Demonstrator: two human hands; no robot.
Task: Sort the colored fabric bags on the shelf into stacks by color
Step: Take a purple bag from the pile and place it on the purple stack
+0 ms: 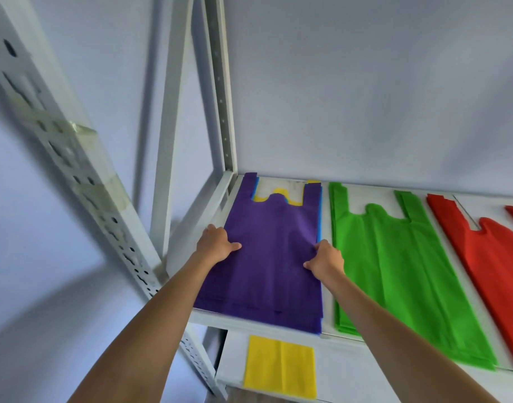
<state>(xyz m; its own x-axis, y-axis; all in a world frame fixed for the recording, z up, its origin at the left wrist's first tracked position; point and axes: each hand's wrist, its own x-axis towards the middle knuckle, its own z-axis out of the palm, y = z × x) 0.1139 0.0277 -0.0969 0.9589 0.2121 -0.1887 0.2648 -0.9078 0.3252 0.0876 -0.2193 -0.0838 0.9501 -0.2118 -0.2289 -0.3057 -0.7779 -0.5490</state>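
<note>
A purple bag (271, 242) lies on top of a mixed pile at the left end of the white shelf (326, 257). Blue edges (319, 216) and a yellow bag (278, 191) peek out from under it. My left hand (216, 244) grips the pile's left edge, thumb on top of the purple bag. My right hand (326, 258) grips its right edge with curled fingers. A stack of green bags (394, 266) lies to the right of the pile, and a stack of red bags (487, 263) lies further right.
A yellow bag (280, 366) lies on the lower shelf below the purple pile. White perforated shelf posts (220, 88) stand at the left back corner, and another post (75, 158) slants across the left foreground. A pale wall is behind the shelf.
</note>
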